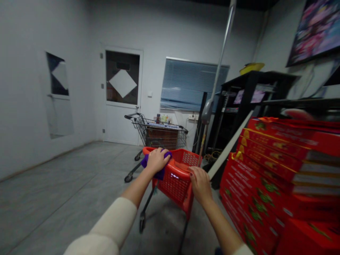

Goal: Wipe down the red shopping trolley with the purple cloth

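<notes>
Well, a gray room (39,88) holds the red cart (172,187), a small wheeled cart with a mesh basket, which stands on a gray floor (66,184). Beyond the cart, a white door (122,124) with a dark glass pane is set in the far wall, and a window with blinds (193,85) lies to the door's right. To the right of the cart rise stacked red boxes (261,170), and behind them stands a black shelf (249,95) with a yellow bowl (251,68) on top. A wire shopping cart (156,132) stands ahead of the red cart, between it and the door, with a few items too small to tell inside. A silver pole (221,46) rises just past the red cart. At the cart's left rim, the left hand (157,161) is closed, grasping a purple cloth (145,162) against the rim. The right hand (200,185) lies over the near rim, fingers curved; whether it clenches or merely rests, the view cannot tell.
</notes>
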A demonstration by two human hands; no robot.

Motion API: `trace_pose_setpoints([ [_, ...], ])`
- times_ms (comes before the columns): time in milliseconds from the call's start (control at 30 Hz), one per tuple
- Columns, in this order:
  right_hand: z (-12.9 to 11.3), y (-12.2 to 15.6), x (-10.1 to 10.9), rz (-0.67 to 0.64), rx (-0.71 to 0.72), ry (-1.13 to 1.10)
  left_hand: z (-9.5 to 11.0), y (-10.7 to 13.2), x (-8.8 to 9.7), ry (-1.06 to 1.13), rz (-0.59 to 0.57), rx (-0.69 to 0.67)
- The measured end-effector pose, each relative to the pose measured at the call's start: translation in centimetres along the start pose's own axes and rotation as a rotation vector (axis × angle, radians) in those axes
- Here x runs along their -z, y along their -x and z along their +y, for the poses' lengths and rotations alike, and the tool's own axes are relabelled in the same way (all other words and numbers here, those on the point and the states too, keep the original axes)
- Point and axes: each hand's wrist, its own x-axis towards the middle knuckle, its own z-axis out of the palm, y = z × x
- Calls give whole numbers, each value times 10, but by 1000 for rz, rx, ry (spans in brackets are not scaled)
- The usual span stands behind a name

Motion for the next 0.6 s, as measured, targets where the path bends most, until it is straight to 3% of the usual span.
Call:
trace_pose_setpoints([
  [133, -5, 5, -22, 37, -62, -110, 13, 5, -7, 1, 36, 69],
  [333, -19, 3, -34, 43, -95, -143, 50, 32, -15, 91, 92, -115],
  [467, -18, 3, -33, 46, -102, -143, 41, 26, -16, 102, 76, -155],
  [600, -21, 3, -35, 58, -105, -118, 18, 3, -15, 76, 42, -42],
])
